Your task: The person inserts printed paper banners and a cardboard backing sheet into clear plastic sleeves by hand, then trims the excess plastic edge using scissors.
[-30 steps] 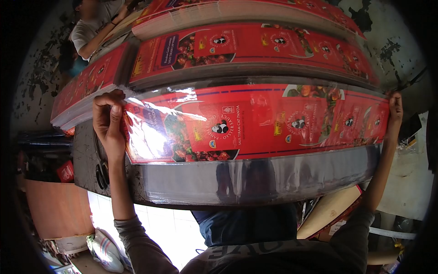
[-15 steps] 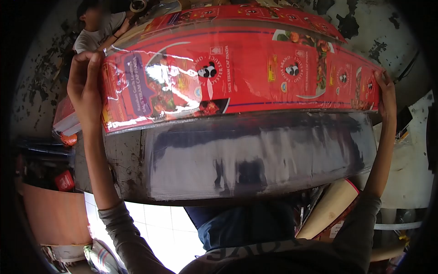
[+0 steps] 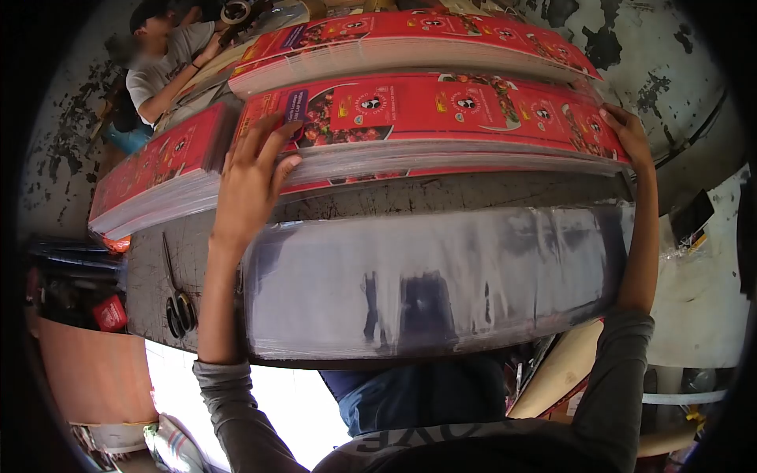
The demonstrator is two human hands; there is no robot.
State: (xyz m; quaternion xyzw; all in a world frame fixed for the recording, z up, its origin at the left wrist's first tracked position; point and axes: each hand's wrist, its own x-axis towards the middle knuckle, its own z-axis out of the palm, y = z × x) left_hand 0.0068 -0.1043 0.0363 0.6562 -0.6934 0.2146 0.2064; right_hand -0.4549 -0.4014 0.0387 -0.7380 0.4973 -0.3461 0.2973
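Note:
A long stack of red printed sheets (image 3: 430, 118) with panda logos lies across the table in front of me. My left hand (image 3: 254, 177) rests on its left end, fingers spread over the top sheet and front edge. At the right end, my right hand (image 3: 628, 135) touches the corner with its fingers apart; part of its underside is hidden. Nearer to me lies a long pile of clear plastic film (image 3: 441, 276), shiny and wrinkled. Scissors (image 3: 180, 314) with black handles lie on the table left of my left forearm.
A second red stack (image 3: 418, 47) stands behind, and a shorter one (image 3: 162, 169) at the left. A person (image 3: 165, 63) is at the far left, near a roll of tape (image 3: 236, 12). The dark table (image 3: 150, 268) has a scratched surface.
The glossy red sheet that both hands held raised is down on the middle stack. My left hand has moved right and down, letting go of it. The left stack and scissors now show.

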